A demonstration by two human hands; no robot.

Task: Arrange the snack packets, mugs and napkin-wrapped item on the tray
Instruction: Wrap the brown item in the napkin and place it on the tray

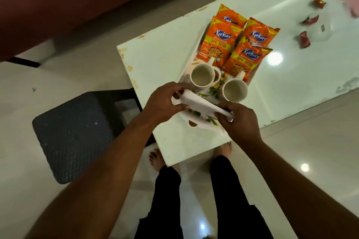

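Left hand [165, 101]: closed round the near-left end of the napkin roll [200, 103]; fingers curled, thumb pressed on the paper.
Right hand [238, 120]: closed over the other end of the roll, knuckles up; the fingertips are hidden, so how tight the hold is cannot be told.
Napkin roll: held between both hands, slanted across the near end of the tray [189, 122]; whether it rests on the tray or is carried just above it cannot be told. What is wrapped inside is not seen.
Tray: white with a leaf-and-flower print, set on the near end of the table [155, 58]; a loose flap of white paper is seen at its near edge, under the right hand.
Left mug [201, 77]: upright on the tray, just beyond the roll, looks empty, handle turned toward the packets.
Right mug [235, 90]: upright beside it, also looking empty, handle likewise pointed away.
Snack packets [236, 42]: four orange packets laid overlapping on the far half of the tray, the nearest two touching the mug handles.
Far tabletop: small red wrappers [304, 39] left scattered well apart from the tray.
Progress: packets and mugs judged placed; only the roll is left to be set down and released, likely in the bare strip in front of the mugs.
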